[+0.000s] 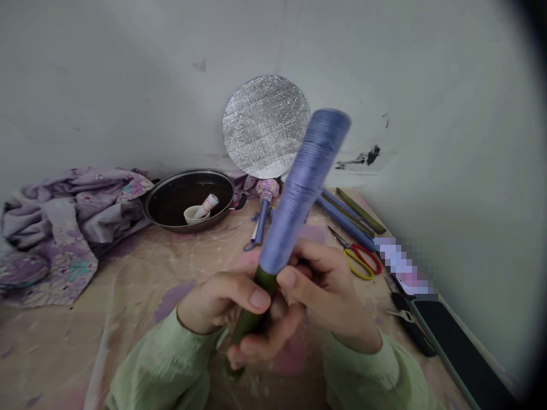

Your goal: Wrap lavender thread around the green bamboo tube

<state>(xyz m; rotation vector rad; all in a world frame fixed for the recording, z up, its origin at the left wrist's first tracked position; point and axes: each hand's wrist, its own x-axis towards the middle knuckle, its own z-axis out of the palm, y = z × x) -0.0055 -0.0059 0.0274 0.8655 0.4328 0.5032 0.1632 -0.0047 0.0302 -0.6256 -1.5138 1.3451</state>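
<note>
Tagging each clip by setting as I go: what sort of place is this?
Probably a craft corner, perhaps at home: a table against a wall holds scissors and bunched floral fabric, and a rod wound in blue is held above it.

No legible text, label, brand, number or sign. White roll (208, 204) in cup (191, 215): red marks, too small to read. Pixelated patch (401, 265) at right edge of desk (141, 330): coarse blocks, unreadable. Black marks (372, 155) on wall (128, 85): smudges, not lettering.
</note>
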